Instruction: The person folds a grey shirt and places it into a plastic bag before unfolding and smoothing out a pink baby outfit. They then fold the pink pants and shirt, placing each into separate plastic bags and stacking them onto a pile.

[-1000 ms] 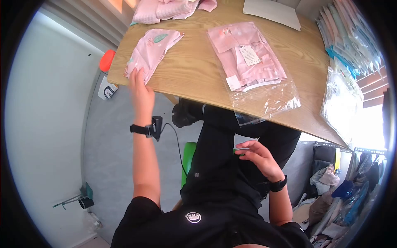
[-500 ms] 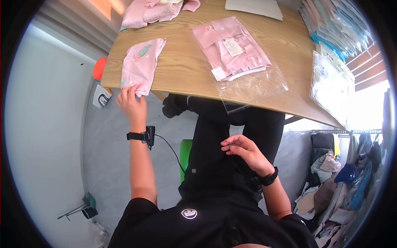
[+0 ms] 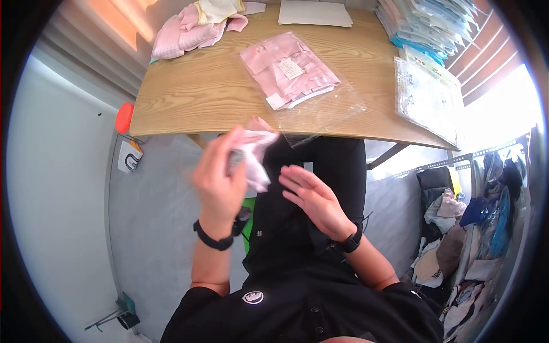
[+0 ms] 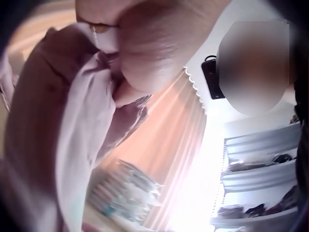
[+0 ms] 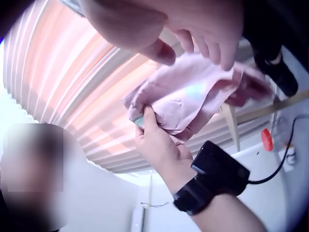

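My left hand [image 3: 220,177] grips a folded pink printed cloth [image 3: 258,154] in front of the table's edge, its thumb on the near face. Seen from the right wrist, the thumb presses the cloth [image 5: 193,92] near a corner and the rest fans out loosely. In the left wrist view the pink fabric [image 4: 43,121] hangs in soft folds from the fingers. My right hand [image 3: 314,200] is held over the lap just right of the cloth, fingers extended and holding nothing. On the table lies a pink garment with a white tag [image 3: 290,68], partly in a clear plastic bag [image 3: 334,111].
The wooden table [image 3: 189,103] spans the front. A heap of pink clothing [image 3: 189,34] lies at its back left and white sheets [image 3: 315,14] at the back. To the right are stacked bagged packets [image 3: 423,26] and a clear package [image 3: 426,94]. A red stool [image 3: 124,118] stands left.
My left hand has taken hold of the pink cloth at the table's left edge, lifted it off and brought it right, toward my body. The right hand stays over the lap, its fingers straighter.
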